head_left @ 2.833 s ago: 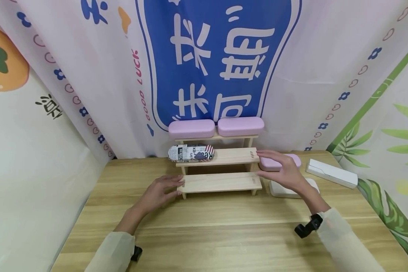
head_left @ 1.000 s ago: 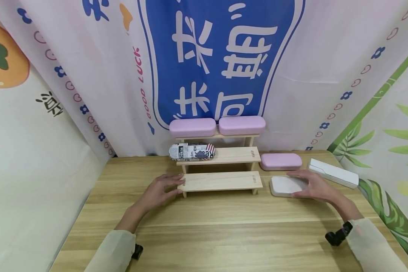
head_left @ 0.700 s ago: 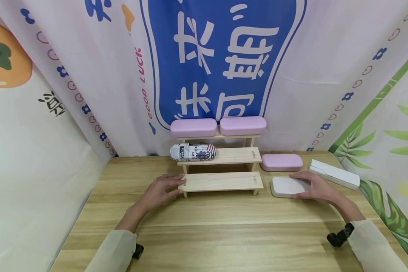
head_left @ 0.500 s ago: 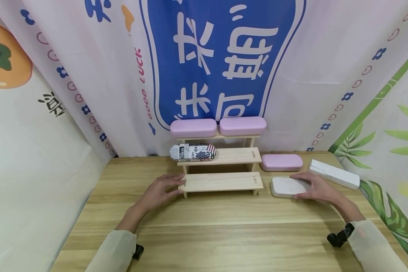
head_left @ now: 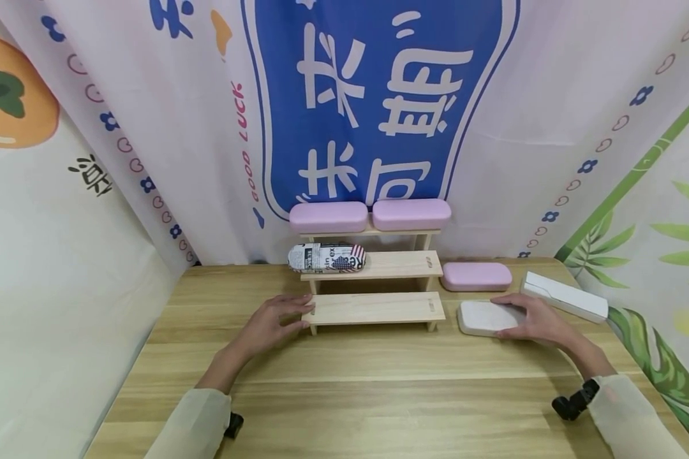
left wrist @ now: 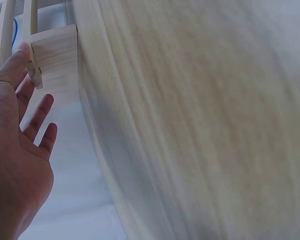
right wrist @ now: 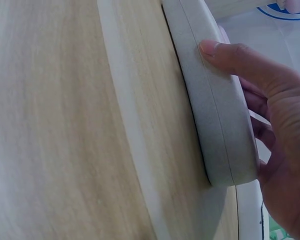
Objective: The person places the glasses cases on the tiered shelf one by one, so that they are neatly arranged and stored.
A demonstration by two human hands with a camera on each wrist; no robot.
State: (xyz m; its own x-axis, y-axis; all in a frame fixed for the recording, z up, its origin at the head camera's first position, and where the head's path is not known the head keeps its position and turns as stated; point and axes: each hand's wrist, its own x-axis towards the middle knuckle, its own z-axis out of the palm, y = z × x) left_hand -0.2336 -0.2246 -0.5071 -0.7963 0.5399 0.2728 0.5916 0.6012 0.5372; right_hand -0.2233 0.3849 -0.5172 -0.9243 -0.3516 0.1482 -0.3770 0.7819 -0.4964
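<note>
In the head view my left hand (head_left: 270, 326) holds the left end of the lowest shelf of a three-tier wooden display stand (head_left: 379, 308). The left wrist view shows its thumb on the shelf's edge (left wrist: 34, 65), with the other fingers spread. My right hand (head_left: 535, 319) grips the right end of a white glasses case (head_left: 485, 317) lying on the table right of the stand. In the right wrist view the thumb presses on the near side of this case (right wrist: 210, 100), fingers on the far side. The case looks closed.
Two pink glasses cases (head_left: 328, 217) stand on the top shelf. A newspaper-print glasses case (head_left: 326, 258) lies at the left of the middle shelf. Another pink case (head_left: 476, 276) and a long white box (head_left: 564, 297) lie on the table (head_left: 367, 395) at right. A printed curtain (head_left: 195, 127) hangs behind.
My right hand has moved from the stand's right side to the white glasses case and taken hold of it. The left hand has stayed at the bottom shelf's left end.
</note>
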